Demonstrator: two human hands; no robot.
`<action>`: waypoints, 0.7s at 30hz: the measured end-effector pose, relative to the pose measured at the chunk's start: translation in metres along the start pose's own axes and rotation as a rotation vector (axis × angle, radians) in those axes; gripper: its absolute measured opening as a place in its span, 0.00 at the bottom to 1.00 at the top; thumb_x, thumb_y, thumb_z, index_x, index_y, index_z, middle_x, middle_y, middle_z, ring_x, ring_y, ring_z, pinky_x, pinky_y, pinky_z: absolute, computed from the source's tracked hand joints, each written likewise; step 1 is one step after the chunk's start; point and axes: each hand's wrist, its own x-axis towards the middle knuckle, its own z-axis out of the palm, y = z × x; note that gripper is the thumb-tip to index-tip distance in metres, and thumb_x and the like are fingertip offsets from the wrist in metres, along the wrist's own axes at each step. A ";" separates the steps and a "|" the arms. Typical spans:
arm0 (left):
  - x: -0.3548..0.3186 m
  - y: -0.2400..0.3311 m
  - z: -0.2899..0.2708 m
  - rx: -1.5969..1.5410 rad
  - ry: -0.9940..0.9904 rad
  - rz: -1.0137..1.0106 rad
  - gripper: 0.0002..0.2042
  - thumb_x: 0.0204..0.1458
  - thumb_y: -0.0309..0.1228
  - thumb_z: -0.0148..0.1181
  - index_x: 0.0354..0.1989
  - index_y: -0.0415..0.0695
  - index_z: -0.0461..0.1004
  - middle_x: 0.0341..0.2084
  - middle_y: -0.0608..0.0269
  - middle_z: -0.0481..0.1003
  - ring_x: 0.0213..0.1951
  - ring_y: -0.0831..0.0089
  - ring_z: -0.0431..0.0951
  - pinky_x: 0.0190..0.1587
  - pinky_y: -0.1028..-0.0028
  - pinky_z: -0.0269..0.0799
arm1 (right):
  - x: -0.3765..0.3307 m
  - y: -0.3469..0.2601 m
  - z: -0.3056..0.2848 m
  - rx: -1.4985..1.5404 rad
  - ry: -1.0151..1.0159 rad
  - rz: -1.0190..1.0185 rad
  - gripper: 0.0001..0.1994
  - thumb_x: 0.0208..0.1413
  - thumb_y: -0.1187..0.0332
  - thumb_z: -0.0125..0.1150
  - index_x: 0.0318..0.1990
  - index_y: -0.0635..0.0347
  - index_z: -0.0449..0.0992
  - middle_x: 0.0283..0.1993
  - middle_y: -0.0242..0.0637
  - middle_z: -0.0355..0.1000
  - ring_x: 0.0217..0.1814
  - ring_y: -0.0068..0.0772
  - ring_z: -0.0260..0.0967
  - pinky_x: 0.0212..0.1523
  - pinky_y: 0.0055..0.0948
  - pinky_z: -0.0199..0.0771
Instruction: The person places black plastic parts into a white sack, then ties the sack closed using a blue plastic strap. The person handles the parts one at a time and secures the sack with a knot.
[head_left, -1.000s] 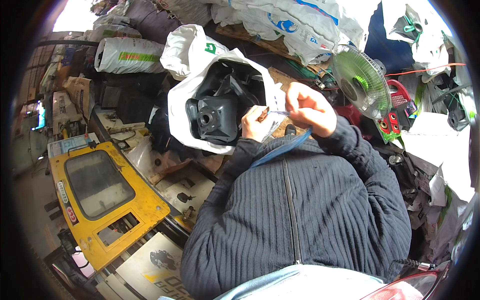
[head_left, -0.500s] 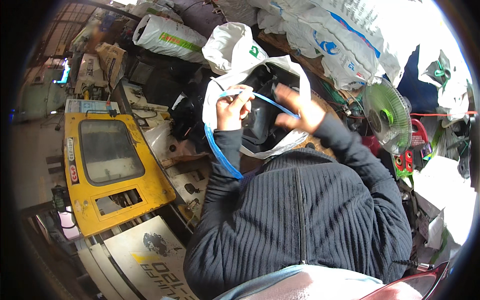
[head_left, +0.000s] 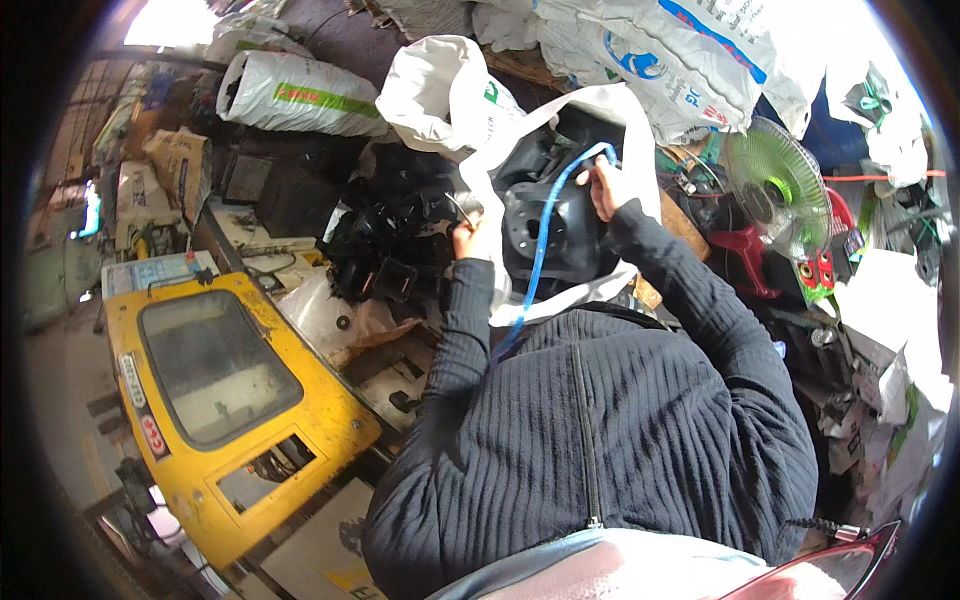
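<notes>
A white woven sack (head_left: pixel 645 130) stands open in front of me with black molded plastic parts (head_left: pixel 560 245) inside. My right hand (head_left: pixel 607 190) is at the sack's right side, fingers closed on a blue strap (head_left: pixel 544 225). The strap arches from that hand across the sack's mouth and hangs down toward my chest. At the left rim is my left hand (head_left: pixel 467 236), its fingers closed. A thin, pale sliver sticks up from them; what it is, I cannot make out.
More black parts (head_left: pixel 385 270) are heaped left of the sack. A yellow machine door (head_left: pixel 345 425) with a window stands at the left. To the right are a green-bladed fan (head_left: pixel 775 190) and a red plastic stool (head_left: pixel 745 255). Filled white sacks (head_left: pixel 650 70) lie behind.
My hands have moved apart. The left hand has let go of the blue strap and dropped to the sack's left rim; the right now holds the strap up at the right.
</notes>
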 end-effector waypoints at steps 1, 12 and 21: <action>-0.007 -0.005 0.006 0.084 -0.027 0.019 0.08 0.47 0.28 0.58 0.19 0.43 0.71 0.17 0.74 0.68 0.19 0.85 0.66 0.21 0.80 0.60 | 0.019 0.026 -0.003 -0.029 0.106 -0.012 0.25 0.60 0.48 0.35 0.29 0.56 0.74 0.08 0.22 0.47 0.06 0.17 0.37 0.07 0.23 0.35; -0.009 0.032 0.002 0.228 -0.358 -0.119 0.05 0.47 0.26 0.55 0.30 0.43 0.76 0.18 0.72 0.72 0.20 0.83 0.69 0.21 0.83 0.64 | 0.055 0.014 0.065 -0.816 -0.030 0.018 0.38 0.37 0.34 0.56 0.44 0.61 0.74 0.46 0.49 0.70 0.50 0.42 0.67 0.50 0.32 0.65; -0.016 0.028 -0.011 -0.037 -0.379 -0.241 0.03 0.45 0.22 0.50 0.27 0.41 0.70 0.20 0.66 0.70 0.15 0.80 0.67 0.19 0.79 0.67 | 0.042 -0.004 0.140 -1.215 -0.251 -0.130 0.32 0.37 0.36 0.55 0.38 0.57 0.77 0.38 0.47 0.73 0.40 0.46 0.71 0.40 0.35 0.71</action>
